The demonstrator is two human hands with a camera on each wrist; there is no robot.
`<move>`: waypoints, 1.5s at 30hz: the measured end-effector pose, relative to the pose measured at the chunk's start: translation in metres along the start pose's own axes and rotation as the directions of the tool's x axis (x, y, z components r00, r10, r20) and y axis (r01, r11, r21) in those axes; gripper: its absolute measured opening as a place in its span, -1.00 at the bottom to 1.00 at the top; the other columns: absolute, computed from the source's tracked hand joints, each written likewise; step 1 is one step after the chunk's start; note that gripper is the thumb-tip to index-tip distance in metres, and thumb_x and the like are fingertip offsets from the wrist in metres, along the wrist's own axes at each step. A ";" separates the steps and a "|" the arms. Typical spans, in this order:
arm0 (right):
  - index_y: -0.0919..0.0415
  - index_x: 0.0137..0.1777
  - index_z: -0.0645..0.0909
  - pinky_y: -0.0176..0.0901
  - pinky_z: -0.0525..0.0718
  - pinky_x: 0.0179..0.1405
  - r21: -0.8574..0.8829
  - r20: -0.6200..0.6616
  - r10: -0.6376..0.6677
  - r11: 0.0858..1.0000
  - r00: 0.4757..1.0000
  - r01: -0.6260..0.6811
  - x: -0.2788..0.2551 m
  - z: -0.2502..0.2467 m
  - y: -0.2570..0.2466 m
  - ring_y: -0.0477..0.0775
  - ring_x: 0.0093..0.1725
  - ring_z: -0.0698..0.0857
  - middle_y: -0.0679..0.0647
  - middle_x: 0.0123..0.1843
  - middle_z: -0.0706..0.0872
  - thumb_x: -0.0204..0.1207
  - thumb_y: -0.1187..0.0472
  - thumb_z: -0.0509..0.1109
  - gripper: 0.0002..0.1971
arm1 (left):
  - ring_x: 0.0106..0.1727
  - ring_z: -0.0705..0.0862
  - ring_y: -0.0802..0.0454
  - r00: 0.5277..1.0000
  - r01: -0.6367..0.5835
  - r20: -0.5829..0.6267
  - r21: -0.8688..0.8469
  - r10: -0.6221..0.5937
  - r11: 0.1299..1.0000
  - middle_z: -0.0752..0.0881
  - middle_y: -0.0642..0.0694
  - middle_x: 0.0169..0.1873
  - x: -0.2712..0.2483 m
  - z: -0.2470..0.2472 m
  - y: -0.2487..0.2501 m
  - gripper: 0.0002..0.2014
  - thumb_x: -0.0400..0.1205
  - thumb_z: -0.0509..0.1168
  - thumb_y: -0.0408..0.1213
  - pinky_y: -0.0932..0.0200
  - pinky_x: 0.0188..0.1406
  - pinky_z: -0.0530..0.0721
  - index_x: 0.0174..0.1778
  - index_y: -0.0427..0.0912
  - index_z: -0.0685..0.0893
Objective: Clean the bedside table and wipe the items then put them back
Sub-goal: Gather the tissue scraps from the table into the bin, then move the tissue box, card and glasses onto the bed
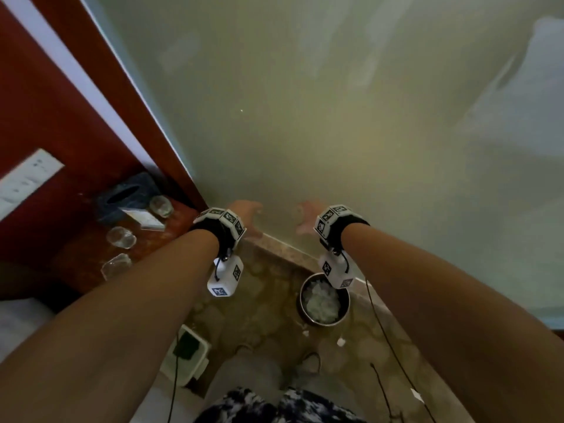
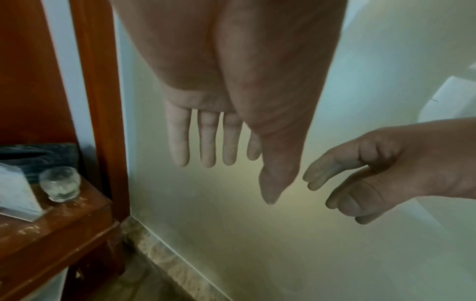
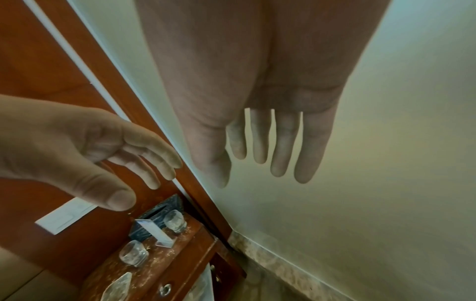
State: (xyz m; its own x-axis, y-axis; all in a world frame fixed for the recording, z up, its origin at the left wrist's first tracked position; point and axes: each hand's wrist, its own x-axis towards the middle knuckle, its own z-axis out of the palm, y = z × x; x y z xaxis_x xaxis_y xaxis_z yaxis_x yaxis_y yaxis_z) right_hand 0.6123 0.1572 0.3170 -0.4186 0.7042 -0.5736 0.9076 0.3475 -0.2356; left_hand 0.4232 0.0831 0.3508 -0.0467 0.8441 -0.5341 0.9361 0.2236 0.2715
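We held our left hand (image 2: 231,81) and right hand (image 3: 270,91) empty, fingers spread, beside the dusty tabletop (image 3: 165,262) carrying glasses (image 3: 134,253).

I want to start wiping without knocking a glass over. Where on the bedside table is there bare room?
The table's right front corner is bare. Three glasses line its left, with a tissue box and card stand at the back.

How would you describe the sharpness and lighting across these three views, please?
Head view: dim, motion-blurred, the three clear glass cups smeared. Left wrist view: sharper, the left hand backlit against the pale wall. Right wrist view: similar, edges stretched.
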 end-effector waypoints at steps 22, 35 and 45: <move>0.09 0.45 0.56 0.02 0.64 0.34 -0.364 0.146 -0.466 0.795 0.873 0.486 0.041 -0.049 -0.374 0.16 0.29 0.67 0.10 0.37 0.66 0.52 0.09 0.48 -0.52 | 0.31 0.64 -0.18 0.862 0.340 -0.246 -0.367 -0.443 0.866 0.62 -0.14 0.38 -0.161 -0.088 -0.293 -0.38 0.55 0.50 -0.07 0.03 0.23 0.62 0.52 -0.09 0.50; 0.08 0.55 0.44 0.01 0.64 0.33 -0.441 0.323 -0.568 0.617 0.757 0.651 0.159 -0.068 -0.476 0.14 0.28 0.66 0.10 0.44 0.60 0.59 0.11 0.39 -0.47 | 0.27 0.65 -0.10 0.727 0.529 -0.126 -0.524 -0.675 0.668 0.63 -0.07 0.33 -0.126 -0.103 -0.408 -0.37 0.51 0.54 -0.08 -0.01 0.29 0.63 0.49 -0.06 0.50; 0.16 0.35 0.60 0.00 0.71 0.18 -0.486 0.433 -0.509 0.563 0.744 0.668 0.263 -0.058 -0.512 0.20 0.10 0.74 0.14 0.23 0.72 0.62 0.03 0.36 -0.64 | 0.24 0.67 -0.07 0.652 0.624 -0.011 -0.560 -0.758 0.545 0.66 -0.02 0.29 -0.064 -0.095 -0.459 -0.43 0.54 0.50 -0.06 -0.02 0.25 0.66 0.47 -0.03 0.53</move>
State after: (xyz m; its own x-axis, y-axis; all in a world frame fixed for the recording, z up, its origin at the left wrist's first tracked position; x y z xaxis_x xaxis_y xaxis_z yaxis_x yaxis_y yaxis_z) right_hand 0.0358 0.2001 0.3323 -0.7586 0.0788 -0.6467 0.2154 0.9672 -0.1348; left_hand -0.0368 -0.0270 0.3363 -0.7436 0.3865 -0.5456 0.2856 0.9214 0.2635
